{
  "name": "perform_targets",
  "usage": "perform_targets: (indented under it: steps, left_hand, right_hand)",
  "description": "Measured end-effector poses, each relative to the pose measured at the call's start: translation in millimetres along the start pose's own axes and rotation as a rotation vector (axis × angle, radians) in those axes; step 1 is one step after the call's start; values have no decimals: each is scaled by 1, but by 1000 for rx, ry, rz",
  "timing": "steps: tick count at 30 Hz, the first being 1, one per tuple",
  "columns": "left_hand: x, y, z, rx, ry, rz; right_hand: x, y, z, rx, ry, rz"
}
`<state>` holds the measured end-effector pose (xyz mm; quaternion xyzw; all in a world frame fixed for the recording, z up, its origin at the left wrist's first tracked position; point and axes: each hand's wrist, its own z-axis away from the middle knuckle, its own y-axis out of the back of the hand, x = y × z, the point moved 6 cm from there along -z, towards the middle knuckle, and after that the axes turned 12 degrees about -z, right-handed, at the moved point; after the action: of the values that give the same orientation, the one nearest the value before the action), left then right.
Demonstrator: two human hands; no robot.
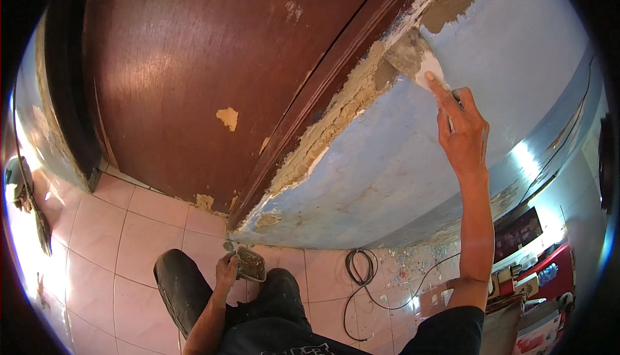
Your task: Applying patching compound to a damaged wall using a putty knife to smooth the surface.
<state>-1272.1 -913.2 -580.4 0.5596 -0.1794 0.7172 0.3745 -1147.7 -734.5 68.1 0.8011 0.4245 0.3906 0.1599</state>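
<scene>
My right hand [462, 132] is raised against the pale blue wall [413, 167] and grips a putty knife [423, 64], forefinger stretched along its blade. The blade carries grey-brown filler and lies against the wall beside the dark brown door frame [310, 96]. Fresh filler [336, 113] runs in a rough strip along the frame's edge. Down low, my left hand [226, 270] holds a small tray of filler [250, 264] above my knee.
A brown wooden door [194, 77] with chipped patches fills the upper left. Pink floor tiles [129, 239] lie below. A black coiled cable [361, 268] and plaster crumbs lie at the wall's foot. Boxes and red items [536, 284] crowd the lower right.
</scene>
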Motion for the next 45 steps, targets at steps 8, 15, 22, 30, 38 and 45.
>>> perform_targets:
  steps: [8, 15, 22, 30, 38, 45]
  left_hand:
    - [-21, -1, -11, 43, -13, 89]
    - [-35, 5, -22, 101, -126, -25]
    - [-16, 6, -9, 121, -77, 67]
    - [-11, 5, -9, -6, -12, 153]
    - [-23, 2, -17, -18, 45, 112]
    - [-14, 3, -7, 17, 27, 199]
  right_hand:
    - [6, 15, 18, -22, -105, -22]
    - [-3, 5, -8, 91, 63, -109]
    - [23, -13, -2, 58, 58, -50]
    - [16, 15, 15, -7, 6, 40]
    - [-10, 8, -18, -21, 16, 32]
    - [-15, 18, 11, -51, -88, 119]
